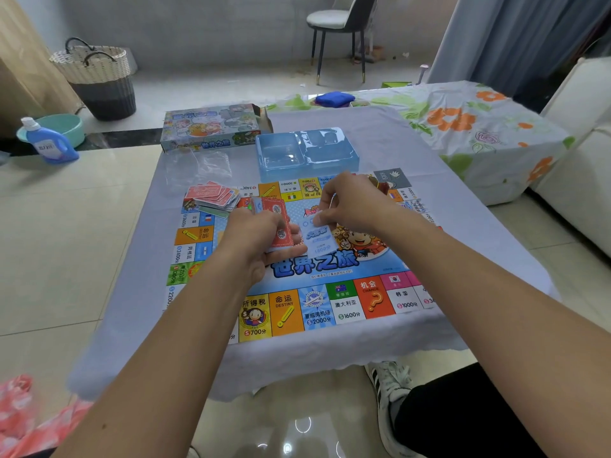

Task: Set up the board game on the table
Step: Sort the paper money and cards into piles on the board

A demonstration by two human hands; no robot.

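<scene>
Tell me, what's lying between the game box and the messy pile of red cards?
In the head view, crumpled clear plastic wrap lies on the grey tablecloth between the game box and the red card pile.

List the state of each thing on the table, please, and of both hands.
Board: unfolded, flat on the table.
Box: open at its right end.
Tray: empty, beyond the board.
Card pile: loose, on the board's far left corner.
Left hand: grips a deck.
Right hand: pinches a blue card.
</scene>
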